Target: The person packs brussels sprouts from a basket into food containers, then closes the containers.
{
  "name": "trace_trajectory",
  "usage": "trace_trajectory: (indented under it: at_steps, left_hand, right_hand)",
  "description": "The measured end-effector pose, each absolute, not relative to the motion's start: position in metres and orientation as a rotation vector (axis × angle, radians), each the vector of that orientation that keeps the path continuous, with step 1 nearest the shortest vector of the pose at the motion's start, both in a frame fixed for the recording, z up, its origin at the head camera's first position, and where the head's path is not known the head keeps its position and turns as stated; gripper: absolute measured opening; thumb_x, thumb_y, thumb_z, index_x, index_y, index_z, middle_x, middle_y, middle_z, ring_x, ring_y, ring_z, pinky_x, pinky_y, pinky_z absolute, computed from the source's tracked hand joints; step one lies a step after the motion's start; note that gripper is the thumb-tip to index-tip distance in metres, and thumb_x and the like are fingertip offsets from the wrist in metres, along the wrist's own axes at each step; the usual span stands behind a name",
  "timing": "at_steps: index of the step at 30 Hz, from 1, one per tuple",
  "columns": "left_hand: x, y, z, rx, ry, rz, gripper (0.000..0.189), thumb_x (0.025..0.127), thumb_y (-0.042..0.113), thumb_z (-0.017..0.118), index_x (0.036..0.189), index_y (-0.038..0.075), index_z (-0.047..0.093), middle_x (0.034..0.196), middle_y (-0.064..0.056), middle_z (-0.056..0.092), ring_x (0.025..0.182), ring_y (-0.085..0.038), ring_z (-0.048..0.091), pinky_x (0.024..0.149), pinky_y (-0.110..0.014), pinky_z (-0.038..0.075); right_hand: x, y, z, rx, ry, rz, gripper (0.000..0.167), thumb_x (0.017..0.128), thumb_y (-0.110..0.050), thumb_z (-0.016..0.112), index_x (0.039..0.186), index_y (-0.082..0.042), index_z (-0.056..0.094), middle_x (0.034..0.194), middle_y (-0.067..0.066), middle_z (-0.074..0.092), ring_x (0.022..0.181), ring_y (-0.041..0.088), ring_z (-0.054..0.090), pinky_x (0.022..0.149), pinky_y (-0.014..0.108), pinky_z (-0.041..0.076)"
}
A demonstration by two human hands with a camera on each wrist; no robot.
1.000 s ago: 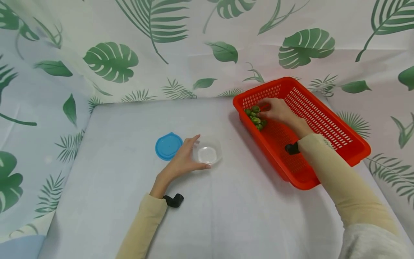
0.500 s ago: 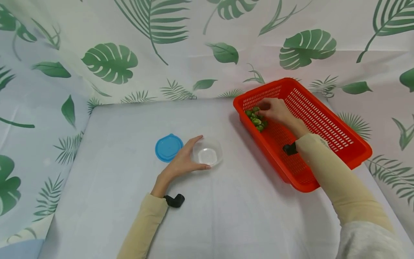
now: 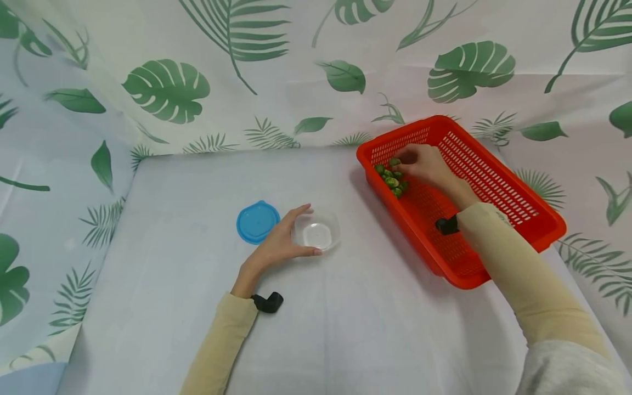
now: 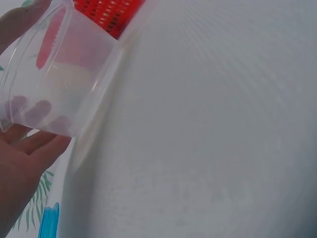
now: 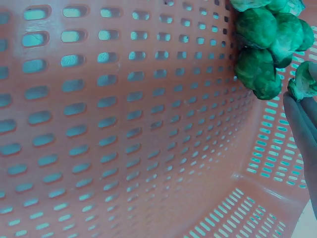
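Note:
My left hand point(image 3: 278, 241) curves round a clear plastic tub point(image 3: 318, 233) on the table, thumb on the near side and fingers on the far side. The left wrist view shows the tub's see-through wall point(image 4: 74, 74) with fingertips visible behind it. Inside the red basket point(image 3: 419, 247), my right hand point(image 3: 428, 164) pinches one Brussels sprout point(image 5: 301, 83) between thumb and fingers. Several other Brussels sprouts point(image 3: 392, 182) lie in a heap beside that hand, at the basket's left end. A round blue lid point(image 3: 258, 222) lies flat just left of the tub.
The basket's raised rim point(image 3: 494, 156) surrounds the right hand, and its slotted walls slope upward. A white cloth point(image 3: 163, 263) covers the table. Behind stands a leaf-patterned curtain point(image 3: 276, 99), close to the basket's far corner.
My right hand has shifted slightly, and the sprout at its fingertips sits a little farther from the heap. The left hand stays round the tub.

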State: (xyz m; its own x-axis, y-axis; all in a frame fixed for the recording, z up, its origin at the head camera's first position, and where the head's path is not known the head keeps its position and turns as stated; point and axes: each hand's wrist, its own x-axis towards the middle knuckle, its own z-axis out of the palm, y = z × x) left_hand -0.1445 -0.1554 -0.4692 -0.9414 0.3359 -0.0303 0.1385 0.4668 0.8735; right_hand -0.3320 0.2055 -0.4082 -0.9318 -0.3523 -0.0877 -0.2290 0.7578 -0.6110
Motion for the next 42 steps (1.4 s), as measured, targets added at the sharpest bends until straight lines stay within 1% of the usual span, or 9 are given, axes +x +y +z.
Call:
trace_trajectory:
  at_steps: [6, 9, 11, 13, 18, 24, 30, 35, 42]
  left_hand:
    - [-0.145, -0.156, -0.468, 0.394, 2.506, 1.449, 0.106, 0.078, 0.038, 0.091, 0.162, 0.019, 0.030, 0.160, 0.000, 0.044, 0.153, -0.026, 0.031, 0.122, -0.056, 0.030]
    - [-0.146, -0.157, -0.469, 0.377, 2.494, 1.451, 0.106, 0.078, 0.039, 0.091, 0.162, 0.020, 0.030, 0.160, 0.000, 0.043, 0.154, -0.026, 0.031, 0.121, -0.057, 0.030]
    - [-0.146, -0.157, -0.469, 0.369, 2.487, 1.456, 0.106, 0.078, 0.039, 0.091, 0.163, 0.021, 0.030, 0.161, 0.000, 0.043, 0.154, -0.026, 0.031, 0.122, -0.057, 0.029]
    - [-0.146, -0.158, -0.470, 0.370, 2.483, 1.462, 0.107, 0.077, 0.039, 0.091, 0.163, 0.021, 0.030, 0.161, 0.000, 0.042, 0.154, -0.026, 0.030, 0.122, -0.057, 0.029]
    - [-0.145, -0.159, -0.470, 0.375, 2.477, 1.476, 0.106, 0.078, 0.039, 0.091, 0.163, 0.021, 0.029, 0.161, 0.000, 0.042, 0.155, -0.027, 0.029, 0.122, -0.057, 0.029]
    - [-0.145, -0.163, -0.468, 0.368, 2.470, 1.482, 0.106, 0.078, 0.040, 0.090, 0.163, 0.022, 0.029, 0.161, 0.001, 0.042, 0.154, -0.027, 0.031, 0.121, -0.056, 0.030]
    - [-0.145, -0.164, -0.466, 0.370, 2.466, 1.470, 0.106, 0.079, 0.040, 0.090, 0.163, 0.024, 0.028, 0.161, 0.001, 0.042, 0.154, -0.026, 0.030, 0.122, -0.056, 0.029]
    - [-0.145, -0.161, -0.467, 0.385, 2.464, 1.454, 0.105, 0.081, 0.041, 0.088, 0.164, 0.023, 0.027, 0.162, 0.001, 0.042, 0.154, -0.026, 0.030, 0.122, -0.055, 0.029]
    - [-0.143, -0.157, -0.467, 0.403, 2.427, 1.449, 0.101, 0.087, 0.038, 0.083, 0.165, 0.020, 0.022, 0.164, -0.001, 0.038, 0.155, -0.027, 0.027, 0.123, -0.056, 0.027]
  right_hand:
    - [-0.327, 0.206, -0.400, -0.464, 2.719, -0.922, 0.039, 0.100, -0.017, 0.067, 0.136, -0.004, 0.065, 0.129, 0.021, 0.068, 0.118, 0.035, 0.064, 0.101, 0.053, 0.053]
    - [-0.325, 0.206, -0.398, -0.475, 2.719, -0.915, 0.037, 0.100, -0.018, 0.066, 0.134, -0.004, 0.067, 0.128, 0.020, 0.069, 0.115, 0.033, 0.066, 0.093, 0.034, 0.057]
    - [-0.324, 0.207, -0.397, -0.470, 2.725, -0.908, 0.036, 0.100, -0.019, 0.067, 0.133, -0.005, 0.069, 0.127, 0.020, 0.070, 0.113, 0.033, 0.066, 0.090, 0.032, 0.057]
    - [-0.323, 0.207, -0.396, -0.470, 2.733, -0.903, 0.035, 0.100, -0.020, 0.067, 0.131, -0.006, 0.070, 0.125, 0.019, 0.070, 0.112, 0.032, 0.066, 0.090, 0.032, 0.057]
    - [-0.320, 0.208, -0.394, -0.486, 2.766, -0.879, 0.034, 0.098, -0.022, 0.069, 0.128, -0.006, 0.072, 0.123, 0.019, 0.072, 0.111, 0.032, 0.066, 0.097, 0.051, 0.054]
    - [-0.315, 0.208, -0.387, -0.479, 2.770, -0.896, 0.034, 0.098, -0.022, 0.071, 0.128, -0.007, 0.072, 0.123, 0.018, 0.072, 0.112, 0.032, 0.066, 0.095, 0.049, 0.054]
    - [-0.308, 0.210, -0.380, -0.492, 2.791, -0.891, 0.033, 0.097, -0.023, 0.073, 0.126, -0.009, 0.074, 0.120, 0.017, 0.074, 0.111, 0.029, 0.066, 0.086, 0.031, 0.051]
    - [-0.299, 0.208, -0.372, -0.527, 2.803, -0.876, 0.031, 0.095, -0.024, 0.074, 0.123, -0.009, 0.075, 0.116, 0.016, 0.075, 0.106, 0.029, 0.067, 0.082, 0.026, 0.050]
    - [-0.286, 0.204, -0.361, -0.550, 2.799, -0.828, 0.036, 0.095, -0.026, 0.075, 0.126, -0.009, 0.073, 0.117, 0.016, 0.074, 0.109, 0.029, 0.065, 0.091, 0.039, 0.053]
